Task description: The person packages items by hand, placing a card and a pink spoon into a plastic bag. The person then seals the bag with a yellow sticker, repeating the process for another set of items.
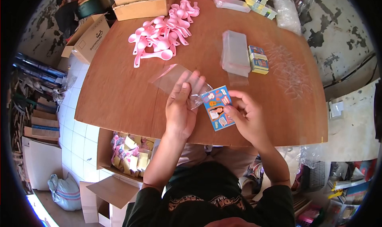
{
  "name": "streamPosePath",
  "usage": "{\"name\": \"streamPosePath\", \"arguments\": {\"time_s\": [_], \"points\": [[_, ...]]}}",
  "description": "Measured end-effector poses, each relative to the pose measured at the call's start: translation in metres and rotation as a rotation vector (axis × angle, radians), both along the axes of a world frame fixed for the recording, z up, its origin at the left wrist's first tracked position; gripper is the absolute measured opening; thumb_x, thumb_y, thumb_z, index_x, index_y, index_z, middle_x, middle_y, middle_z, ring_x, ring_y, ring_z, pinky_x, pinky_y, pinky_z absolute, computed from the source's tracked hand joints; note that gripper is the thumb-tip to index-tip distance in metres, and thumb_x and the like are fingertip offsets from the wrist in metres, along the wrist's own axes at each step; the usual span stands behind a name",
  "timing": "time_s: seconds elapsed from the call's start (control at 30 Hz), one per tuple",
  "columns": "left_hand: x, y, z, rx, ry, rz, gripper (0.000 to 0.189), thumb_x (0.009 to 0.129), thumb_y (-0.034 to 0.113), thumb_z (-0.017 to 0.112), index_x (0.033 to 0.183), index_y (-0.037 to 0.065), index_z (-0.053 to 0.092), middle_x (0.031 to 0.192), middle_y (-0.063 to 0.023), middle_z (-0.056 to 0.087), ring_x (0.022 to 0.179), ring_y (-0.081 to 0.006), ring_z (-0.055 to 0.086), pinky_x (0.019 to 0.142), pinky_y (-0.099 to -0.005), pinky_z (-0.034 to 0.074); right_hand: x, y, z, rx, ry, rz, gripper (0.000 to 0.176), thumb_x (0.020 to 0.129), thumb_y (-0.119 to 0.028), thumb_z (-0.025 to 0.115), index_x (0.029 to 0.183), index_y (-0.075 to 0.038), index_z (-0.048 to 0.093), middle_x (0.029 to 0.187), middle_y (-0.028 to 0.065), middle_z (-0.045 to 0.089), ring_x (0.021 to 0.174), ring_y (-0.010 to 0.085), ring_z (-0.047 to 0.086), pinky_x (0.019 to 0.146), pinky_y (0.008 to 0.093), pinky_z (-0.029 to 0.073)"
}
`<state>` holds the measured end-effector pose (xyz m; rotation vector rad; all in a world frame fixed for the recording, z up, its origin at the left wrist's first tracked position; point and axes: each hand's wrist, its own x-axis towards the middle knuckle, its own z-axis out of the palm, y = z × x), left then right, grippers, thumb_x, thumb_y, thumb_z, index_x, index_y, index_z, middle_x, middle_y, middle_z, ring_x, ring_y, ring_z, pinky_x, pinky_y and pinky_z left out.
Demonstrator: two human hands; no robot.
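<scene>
We look down at a brown wooden table with two bare hands at its near edge, around the middle. The left hand is partly curled, its palm turned up, with a clear plastic bag between thumb and fingers; the bag spreads out past the fingers to the left. The right hand pinches a blue picture card by its right edge, thumb on top and the other fingers bent. The card is tilted, just right of the left hand, and its far left corner meets the crumpled end of the bag; we cannot tell whether that corner is inside.

Beyond the hands, on the far left part of the table, we see a heap of pink spoons, with an open cardboard box behind it. Right of centre lies a stack of clear bags, and just to its right a banded stack of cards. Farther right, thin clear strips are scattered on the wood. Below the table's near left edge, a carton holds pink and yellow pieces.
</scene>
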<state>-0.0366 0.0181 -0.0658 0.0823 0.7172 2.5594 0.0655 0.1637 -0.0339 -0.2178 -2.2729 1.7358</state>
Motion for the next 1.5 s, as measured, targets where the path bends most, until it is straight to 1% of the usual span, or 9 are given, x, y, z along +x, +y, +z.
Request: {"name": "streamPosePath", "arguments": {"time_s": [0.17,0.43,0.73,0.93,1.0,1.03,1.13,1.37,1.5], "points": [[0.002,0.0,0.003,0.008,0.024,0.024,0.043,0.099,0.016,0.044,0.139,0.001,0.033,0.137,-0.0144,0.045,0.127,-0.0266,0.046,0.104,-0.0405,0.042,-0.01,-0.011,-0.001,-0.046,0.063,-0.064,0.028,0.09,-0.006,0.062,0.116,0.003,0.054,0.077,0.0061,0.067,0.069,0.0042,0.061,0.06,0.0198,0.049],[0.006,0.001,0.0,0.051,0.019,0.048,0.043,0.098,0.013,0.046,0.137,0.0,0.034,0.134,-0.017,0.049,0.124,-0.0279,0.049,0.102,-0.0398,0.043,-0.014,-0.025,-0.007,-0.151,0.042,-0.039,0.028,0.091,-0.007,0.061,0.116,0.003,0.054,0.077,0.0056,0.066,0.071,0.0042,0.062,0.062,0.0198,0.05],[0.006,-0.002,0.003,0.01,0.04,0.049,0.043,0.098,0.013,0.045,0.138,-0.001,0.034,0.131,-0.0191,0.051,0.12,-0.0271,0.051,0.097,-0.0383,0.047,-0.016,-0.035,-0.007,0.044,0.059,0.018,0.026,0.09,-0.007,0.061,0.115,0.0,0.058,0.076,0.0043,0.066,0.069,0.0036,0.06,0.061,0.0191,0.049],[0.005,-0.006,-0.003,0.063,-0.025,0.003,0.039,0.098,0.012,0.046,0.135,0.003,0.038,0.126,-0.0187,0.055,0.113,-0.0256,0.057,0.093,-0.0376,0.05,-0.021,-0.033,0.001,-0.124,0.013,-0.02,0.026,0.092,-0.008,0.059,0.117,0.001,0.057,0.08,0.0051,0.067,0.071,0.0039,0.061,0.061,0.0194,0.049],[0.004,-0.007,-0.003,0.034,-0.037,0.1,0.035,0.098,0.013,0.046,0.132,0.004,0.041,0.123,-0.0182,0.056,0.114,-0.0258,0.057,0.093,-0.0375,0.05,-0.018,-0.032,-0.001,-0.1,0.028,-0.061,0.026,0.093,-0.009,0.059,0.116,0.002,0.057,0.082,0.0056,0.067,0.07,0.004,0.061,0.06,0.0193,0.049],[0.003,-0.007,-0.006,0.036,-0.033,0.109,0.029,0.098,0.012,0.046,0.126,0.007,0.048,0.122,-0.0149,0.058,0.116,-0.0246,0.055,0.096,-0.0388,0.047,-0.016,-0.031,-0.001,-0.102,0.018,-0.081,0.026,0.092,-0.009,0.059,0.116,0.002,0.057,0.081,0.0058,0.067,0.069,0.0039,0.06,0.055,0.0184,0.048],[0.002,-0.006,-0.008,0.043,-0.052,0.116,0.029,0.097,0.011,0.047,0.126,0.007,0.048,0.123,-0.0147,0.057,0.118,-0.0248,0.054,0.099,-0.0398,0.045,-0.012,-0.028,-0.006,-0.13,-0.007,-0.098,0.027,0.092,-0.01,0.06,0.116,0.002,0.057,0.08,0.0058,0.066,0.067,0.0035,0.06,0.05,0.0176,0.046],[0.004,-0.003,0.0,-0.006,-0.035,0.162,0.034,0.098,0.012,0.047,0.131,0.006,0.041,0.128,-0.0165,0.053,0.121,-0.0269,0.051,0.101,-0.0418,0.044,-0.014,-0.029,-0.004,-0.145,0.032,-0.122,0.027,0.091,-0.009,0.06,0.116,0.002,0.057,0.078,0.0052,0.065,0.064,0.0026,0.059,0.048,0.0169,0.045],[0.011,0.0,-0.001,0.024,-0.013,0.1,0.041,0.098,0.012,0.048,0.136,0.006,0.037,0.128,-0.018,0.053,0.119,-0.0276,0.052,0.097,-0.0399,0.047,-0.018,-0.033,-0.004,-0.175,0.016,-0.094,0.026,0.091,-0.008,0.06,0.116,0.002,0.058,0.079,0.0049,0.066,0.063,0.0025,0.058,0.048,0.0167,0.045]]}}
